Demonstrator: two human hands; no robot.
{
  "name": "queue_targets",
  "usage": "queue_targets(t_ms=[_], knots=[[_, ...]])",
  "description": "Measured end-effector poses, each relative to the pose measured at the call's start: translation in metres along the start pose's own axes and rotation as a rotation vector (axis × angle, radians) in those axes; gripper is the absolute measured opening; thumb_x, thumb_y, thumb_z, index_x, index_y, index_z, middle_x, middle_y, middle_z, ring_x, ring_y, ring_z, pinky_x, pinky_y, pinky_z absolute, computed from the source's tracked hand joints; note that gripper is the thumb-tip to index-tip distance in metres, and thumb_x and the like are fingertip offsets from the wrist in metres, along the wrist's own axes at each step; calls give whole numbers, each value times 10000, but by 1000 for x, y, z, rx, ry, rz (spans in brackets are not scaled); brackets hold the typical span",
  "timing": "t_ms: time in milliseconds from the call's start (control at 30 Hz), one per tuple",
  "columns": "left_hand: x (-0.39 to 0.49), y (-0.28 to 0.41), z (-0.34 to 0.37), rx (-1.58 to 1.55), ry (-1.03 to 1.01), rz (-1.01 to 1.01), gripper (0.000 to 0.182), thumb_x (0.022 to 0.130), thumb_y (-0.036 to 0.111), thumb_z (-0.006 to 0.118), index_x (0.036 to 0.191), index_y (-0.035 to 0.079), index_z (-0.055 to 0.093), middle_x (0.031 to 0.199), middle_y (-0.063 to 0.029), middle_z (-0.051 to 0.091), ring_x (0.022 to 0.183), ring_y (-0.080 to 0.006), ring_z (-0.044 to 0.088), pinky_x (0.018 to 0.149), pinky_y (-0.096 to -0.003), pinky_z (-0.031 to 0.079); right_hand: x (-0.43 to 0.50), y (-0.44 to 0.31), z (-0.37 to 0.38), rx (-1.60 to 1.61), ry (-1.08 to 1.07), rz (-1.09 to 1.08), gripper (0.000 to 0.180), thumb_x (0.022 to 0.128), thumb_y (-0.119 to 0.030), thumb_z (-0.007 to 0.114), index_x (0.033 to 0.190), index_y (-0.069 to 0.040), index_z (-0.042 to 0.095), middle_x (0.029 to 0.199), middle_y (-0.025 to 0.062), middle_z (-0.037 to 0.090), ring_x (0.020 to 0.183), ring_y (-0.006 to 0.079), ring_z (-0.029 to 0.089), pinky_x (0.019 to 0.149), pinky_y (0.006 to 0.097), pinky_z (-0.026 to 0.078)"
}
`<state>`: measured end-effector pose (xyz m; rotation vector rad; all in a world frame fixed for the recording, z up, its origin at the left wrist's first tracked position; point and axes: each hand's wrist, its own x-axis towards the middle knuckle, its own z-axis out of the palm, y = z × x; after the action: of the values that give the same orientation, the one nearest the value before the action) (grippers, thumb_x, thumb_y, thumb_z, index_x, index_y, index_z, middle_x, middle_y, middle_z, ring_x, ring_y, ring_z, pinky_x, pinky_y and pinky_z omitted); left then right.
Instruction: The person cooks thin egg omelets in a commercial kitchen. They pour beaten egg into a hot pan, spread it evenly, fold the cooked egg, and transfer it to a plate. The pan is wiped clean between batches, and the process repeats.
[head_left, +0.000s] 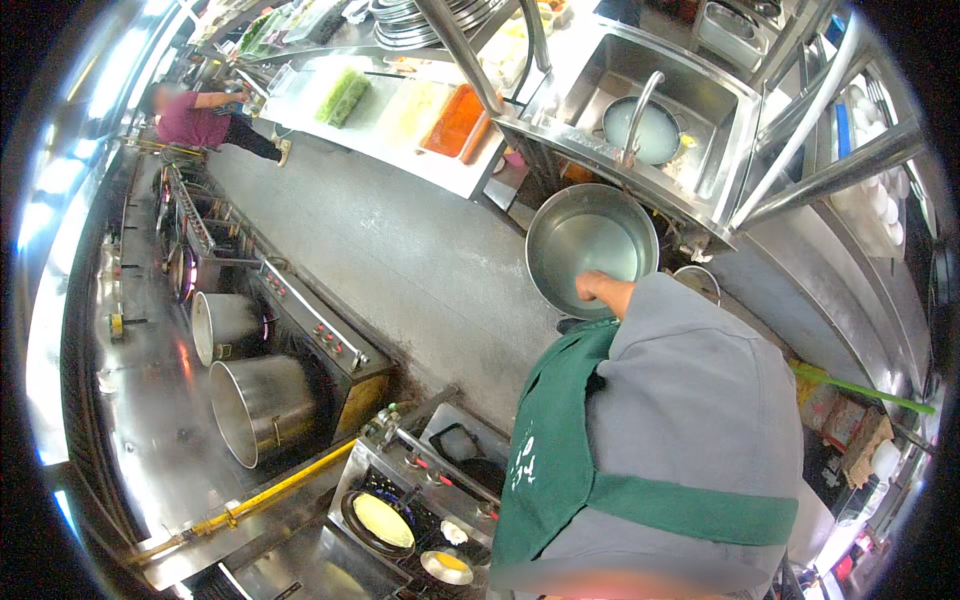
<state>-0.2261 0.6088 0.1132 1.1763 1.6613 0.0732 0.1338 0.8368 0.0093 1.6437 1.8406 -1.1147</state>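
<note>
My right hand (596, 286), at the end of a grey sleeve (675, 322), is over the near side of a large round metal pot (541, 262). The fingers are curled and partly hidden, so I cannot tell whether they grip anything. Pale, cloudy liquid (596, 244) lies inside the pot, which stands low beside a sink. My left hand is out of view. A green apron (555, 442) with white writing covers my front.
A steel sink (679, 64) holds a pan of whitish liquid (641, 131) under a faucet (645, 112). Two stockpots (262, 405) stand along the left range. A pan with yellow food (382, 519) sits on a burner. A person (199, 120) stands beside the far counter.
</note>
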Motion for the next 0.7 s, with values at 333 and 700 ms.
queue_targets(t_ms=[333,700], knots=[[8,-32,16,-40,68,-40,418,992,364,626,1220,17,674,1121,-134,712,1060,-175,652,922,-338,502,21,-58,-13,-16,43,-96,299,709,-67,630,964,-23,779,1068,232,726,1001,378,710,834,474,573],[-45,-105,83,-1157,913,-438,282,926,311,674,1007,44,716,850,-111,729,793,-241,702,768,-381,546,110,-98,11,-353,-187,-420,332,914,-357,605,913,-63,758,737,130,721,606,269,690,616,421,570]])
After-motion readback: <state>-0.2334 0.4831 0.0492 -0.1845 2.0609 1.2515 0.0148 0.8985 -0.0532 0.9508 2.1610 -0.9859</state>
